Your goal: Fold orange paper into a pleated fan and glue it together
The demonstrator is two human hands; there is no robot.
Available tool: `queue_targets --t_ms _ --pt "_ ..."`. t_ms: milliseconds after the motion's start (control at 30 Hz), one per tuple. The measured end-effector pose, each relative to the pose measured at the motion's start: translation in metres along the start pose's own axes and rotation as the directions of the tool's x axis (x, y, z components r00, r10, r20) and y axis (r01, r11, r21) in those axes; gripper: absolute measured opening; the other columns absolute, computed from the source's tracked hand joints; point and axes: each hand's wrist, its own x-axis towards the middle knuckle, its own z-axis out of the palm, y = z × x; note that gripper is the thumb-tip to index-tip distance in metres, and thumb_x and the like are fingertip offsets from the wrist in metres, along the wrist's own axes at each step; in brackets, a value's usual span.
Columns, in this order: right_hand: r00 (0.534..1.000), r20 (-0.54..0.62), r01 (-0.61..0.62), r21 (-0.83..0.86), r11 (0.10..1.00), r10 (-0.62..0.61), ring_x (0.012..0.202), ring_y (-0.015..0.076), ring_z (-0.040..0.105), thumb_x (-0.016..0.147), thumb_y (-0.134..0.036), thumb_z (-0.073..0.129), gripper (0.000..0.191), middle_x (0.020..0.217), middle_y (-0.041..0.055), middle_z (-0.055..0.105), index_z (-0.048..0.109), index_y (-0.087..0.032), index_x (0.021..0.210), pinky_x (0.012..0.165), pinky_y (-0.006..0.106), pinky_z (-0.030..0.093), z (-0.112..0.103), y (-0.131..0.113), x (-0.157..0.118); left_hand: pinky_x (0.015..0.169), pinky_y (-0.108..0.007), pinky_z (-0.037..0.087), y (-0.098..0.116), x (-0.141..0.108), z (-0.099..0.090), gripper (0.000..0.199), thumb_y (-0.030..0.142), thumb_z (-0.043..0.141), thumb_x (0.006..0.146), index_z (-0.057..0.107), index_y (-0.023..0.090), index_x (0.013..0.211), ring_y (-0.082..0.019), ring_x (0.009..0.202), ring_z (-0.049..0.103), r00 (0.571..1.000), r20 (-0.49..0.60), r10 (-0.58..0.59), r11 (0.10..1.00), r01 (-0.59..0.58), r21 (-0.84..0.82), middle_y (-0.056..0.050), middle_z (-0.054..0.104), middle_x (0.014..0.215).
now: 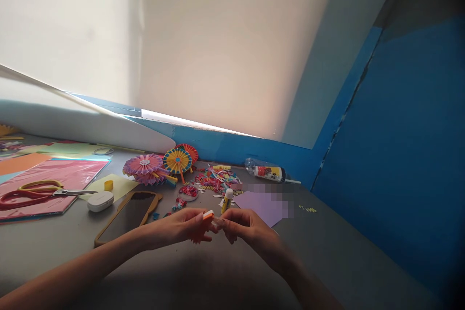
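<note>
Near the middle of the table, my left hand (185, 225) is closed on a small folded orange paper piece (208, 215) with a white edge. My right hand (245, 227) is closed beside it, thumb and index finger pinching a small clear, shiny thing (217, 223) between the two hands; what it is I cannot make out. Just behind my right hand a yellow glue stick (226, 200) with a white cap stands upright. A purple paper sheet (259, 204) lies behind and to the right of that hand.
Left: red-handled scissors (54, 193) on wrapped pink paper (54, 174), white case (100, 201), yellow cap (108, 185), phone (132, 215). Behind: pleated paper rosettes (177, 161), coloured paper scraps (218, 179), a bottle in clear plastic (269, 173). A blue wall (392, 131) bounds the right.
</note>
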Motion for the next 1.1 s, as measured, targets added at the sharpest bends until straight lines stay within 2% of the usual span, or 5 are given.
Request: queue_targets --t_ms 133,267,667,933,1100 --pt "1.000 -0.013 -0.004 0.004 1.000 0.004 0.066 0.0109 0.044 0.087 -0.042 0.063 0.027 0.069 -0.0013 0.053 0.069 -0.016 0.084 0.064 0.025 0.034 0.004 -0.006 -0.004 0.089 -0.033 0.042 -0.003 0.002 0.000 0.032 0.047 0.050 0.094 0.057 0.016 0.088 -0.013 0.081 0.053 1.000 0.014 -0.007 0.958 0.010 -0.287 -0.003 0.056 0.087" --pt "1.000 -0.001 -0.005 -0.009 1.000 0.005 0.068 0.0115 0.046 0.088 -0.039 0.063 0.025 0.070 -0.0012 0.053 0.069 -0.016 0.086 0.066 0.025 0.035 0.008 -0.017 -0.009 0.074 -0.023 0.038 -0.007 0.003 -0.005 0.027 0.040 0.057 0.092 0.052 0.015 0.083 -0.008 0.066 0.043 1.000 -0.004 0.020 0.960 -0.020 -0.279 0.001 0.049 0.076" --pt "0.993 -0.107 0.038 -0.166 0.985 -0.056 0.068 0.0115 0.048 0.083 -0.043 0.067 0.026 0.071 -0.0020 0.054 0.064 -0.017 0.081 0.062 0.023 0.034 0.006 -0.024 -0.018 0.070 -0.021 0.035 0.000 0.000 -0.008 0.029 0.044 0.054 0.093 0.050 0.016 0.085 -0.010 0.071 0.043 0.999 -0.022 0.048 0.988 -0.051 -0.148 0.000 0.050 0.076" --pt "0.996 -0.037 0.086 -0.005 0.996 -0.087 0.077 0.0136 0.056 0.085 -0.041 0.065 0.024 0.077 0.0005 0.061 0.061 -0.017 0.083 0.071 0.025 0.042 0.030 -0.009 -0.012 0.073 -0.026 0.040 -0.001 0.001 -0.001 0.031 0.044 0.054 0.092 0.055 0.016 0.081 -0.012 0.076 0.050 0.996 0.033 0.080 0.961 -0.068 -0.268 -0.001 0.048 0.084" --pt "0.977 -0.138 0.141 -0.157 0.977 -0.163 0.075 0.0140 0.057 0.089 -0.039 0.060 0.022 0.074 -0.0003 0.061 0.066 -0.018 0.082 0.072 0.025 0.043 0.041 -0.017 -0.020 0.080 -0.033 0.042 0.002 -0.001 -0.001 0.031 0.041 0.058 0.090 0.051 0.015 0.074 -0.015 0.080 0.051 0.994 0.075 0.084 0.937 -0.053 -0.346 -0.001 0.046 0.087"
